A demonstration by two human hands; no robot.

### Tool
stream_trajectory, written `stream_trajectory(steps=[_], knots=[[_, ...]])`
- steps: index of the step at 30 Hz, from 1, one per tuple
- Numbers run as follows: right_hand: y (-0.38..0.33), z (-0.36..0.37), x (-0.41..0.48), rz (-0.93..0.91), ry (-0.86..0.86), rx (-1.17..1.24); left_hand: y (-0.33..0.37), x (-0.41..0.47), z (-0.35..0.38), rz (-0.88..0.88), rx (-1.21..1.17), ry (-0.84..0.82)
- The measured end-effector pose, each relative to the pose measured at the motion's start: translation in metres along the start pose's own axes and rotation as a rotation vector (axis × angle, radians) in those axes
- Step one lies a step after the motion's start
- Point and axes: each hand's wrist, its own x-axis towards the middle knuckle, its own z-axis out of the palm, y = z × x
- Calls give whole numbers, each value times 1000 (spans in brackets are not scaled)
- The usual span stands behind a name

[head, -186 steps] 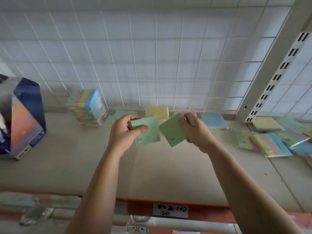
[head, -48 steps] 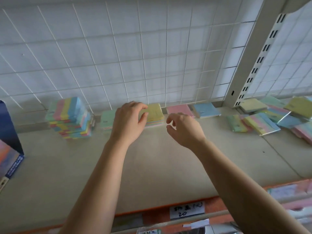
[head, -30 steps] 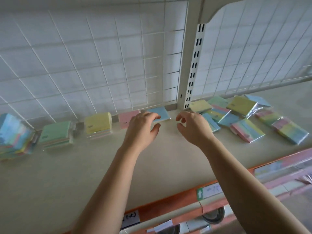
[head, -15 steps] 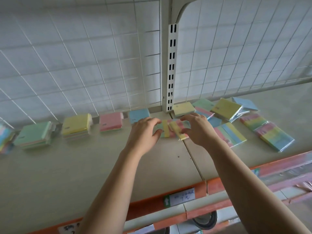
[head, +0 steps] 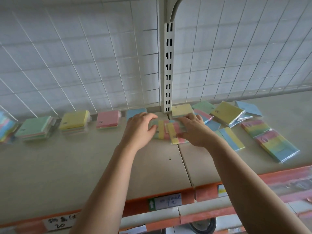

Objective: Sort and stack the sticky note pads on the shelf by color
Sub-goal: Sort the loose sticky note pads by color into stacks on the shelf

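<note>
Both hands meet over the seam between two shelf boards. My left hand grips a striped multicolour pad from its left side. My right hand grips a second striped pad that partly overlaps the first. Along the back wall to the left stand sorted stacks: green, yellow, pink and blue, the blue one partly hidden by my left hand.
Loose pads lie scattered on the right board: a yellow pad by the upright post, another yellow pad, a blue pad, striped packs. A multicolour stack sits far left. An orange shelf edge runs in front.
My view swung right from the sorted stacks to the scattered pile. Both hands, which earlier set down green pads, have closed on two striped pads at the seam and drawn them together.
</note>
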Motion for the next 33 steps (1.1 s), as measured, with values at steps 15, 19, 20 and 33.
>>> stream_trajectory(steps=[15,19,20,33], knots=[[17,-12,-11,11,279,384,9,16,20,-58,61,-318],[20,-14,-13,5,368,432,8,22,21,-31,63,-379],[20,-14,-13,8,401,447,7,23,21,-36,66,-389],[16,-15,-6,-29,537,380,3,12,4,-85,-80,-137]])
